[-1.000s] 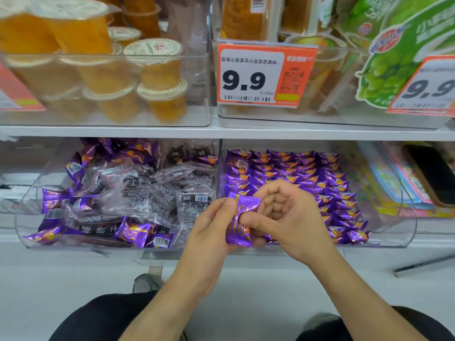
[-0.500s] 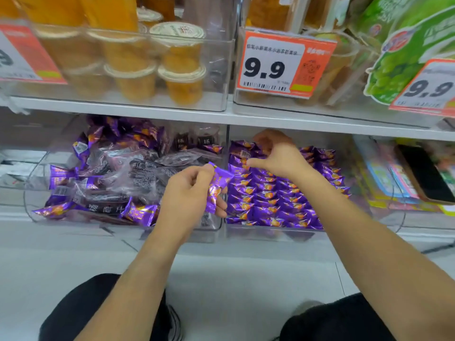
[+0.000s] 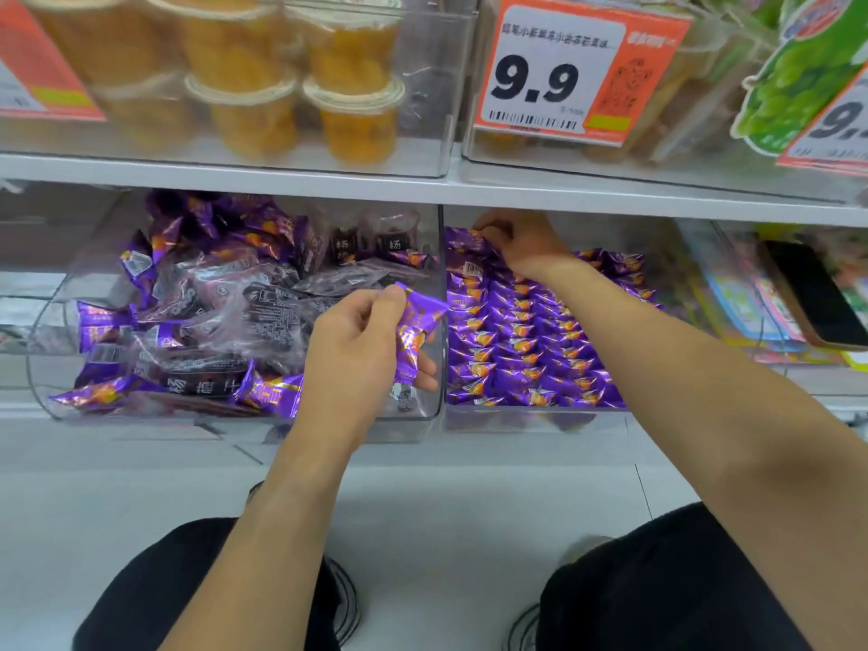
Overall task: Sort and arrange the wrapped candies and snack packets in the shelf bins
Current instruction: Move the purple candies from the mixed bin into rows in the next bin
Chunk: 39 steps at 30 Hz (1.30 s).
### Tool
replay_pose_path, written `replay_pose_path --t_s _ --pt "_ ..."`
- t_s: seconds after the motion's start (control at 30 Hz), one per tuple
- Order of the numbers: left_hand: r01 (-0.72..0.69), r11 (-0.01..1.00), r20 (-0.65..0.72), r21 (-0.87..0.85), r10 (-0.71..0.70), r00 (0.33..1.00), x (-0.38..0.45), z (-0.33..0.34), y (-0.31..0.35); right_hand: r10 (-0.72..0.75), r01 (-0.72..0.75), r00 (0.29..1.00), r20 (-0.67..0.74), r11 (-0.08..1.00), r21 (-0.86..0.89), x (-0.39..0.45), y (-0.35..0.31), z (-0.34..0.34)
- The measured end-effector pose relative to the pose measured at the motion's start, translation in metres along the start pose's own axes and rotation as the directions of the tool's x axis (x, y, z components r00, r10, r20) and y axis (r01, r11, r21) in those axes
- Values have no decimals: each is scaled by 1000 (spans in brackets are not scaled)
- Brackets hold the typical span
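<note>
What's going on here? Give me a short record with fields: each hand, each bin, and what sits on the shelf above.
left hand: holds purple candy packets in front of the left bin
right hand: reaches to the back of the right bin, fingers on a purple candy there
left bin: loose jumble of purple candies and clear dark-printed packets
right bin: purple candies laid in neat rows
upper shelf: yellow jelly cups in a clear bin, price tag reading 9.9

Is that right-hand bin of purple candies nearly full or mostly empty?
Nearly full. The right bin holds purple candies in tidy overlapping rows from front to back, where the right hand reaches.
</note>
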<state>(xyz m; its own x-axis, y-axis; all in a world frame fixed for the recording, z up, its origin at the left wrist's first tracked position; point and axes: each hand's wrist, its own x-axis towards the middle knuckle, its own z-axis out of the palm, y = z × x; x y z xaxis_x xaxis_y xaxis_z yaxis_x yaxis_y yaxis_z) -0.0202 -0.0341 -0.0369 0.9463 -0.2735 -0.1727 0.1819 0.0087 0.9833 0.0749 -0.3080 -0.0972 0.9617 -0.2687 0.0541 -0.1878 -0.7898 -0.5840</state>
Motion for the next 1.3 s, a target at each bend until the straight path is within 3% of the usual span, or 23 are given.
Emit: replay_pose_path --t_s 0.1,0.33,0.43,0.53,0.6,0.67,0.8,1.1,1.3 --pt "-1 1000 -4 6 1 1000 -1 0 1 13 -14 1000 -21 999 -29 5 -2 7" --pt "-4 998 2 64 4 1000 -3 1 -1 153 -135 959 -241 987 88 1 -4 18" --pt "-2 998 2 70 2 1000 -4 1 0 139 -122 951 -277 990 75 -5 -3 15" --pt "0 998 -2 68 0 1000 -4 1 1 15 -5 994 -112 996 85 -18 -6 8" --pt "-3 998 -2 68 3 1000 -3 2 1 -96 100 992 79 994 -42 -25 -6 5" --pt "-1 997 2 71 1 1000 -3 2 0 -111 132 981 158 983 -131 -28 -6 5" --pt "-4 995 8 99 3 1000 -5 2 0 -103 111 987 124 992 -60 -24 -7 5" --pt "1 997 6 79 -1 1000 -4 1 0 -71 90 985 155 989 -118 -12 -7 -7" --pt "-6 999 17 49 6 1000 -3 2 -2 -25 24 1000 -15 998 -57 -12 -2 7"
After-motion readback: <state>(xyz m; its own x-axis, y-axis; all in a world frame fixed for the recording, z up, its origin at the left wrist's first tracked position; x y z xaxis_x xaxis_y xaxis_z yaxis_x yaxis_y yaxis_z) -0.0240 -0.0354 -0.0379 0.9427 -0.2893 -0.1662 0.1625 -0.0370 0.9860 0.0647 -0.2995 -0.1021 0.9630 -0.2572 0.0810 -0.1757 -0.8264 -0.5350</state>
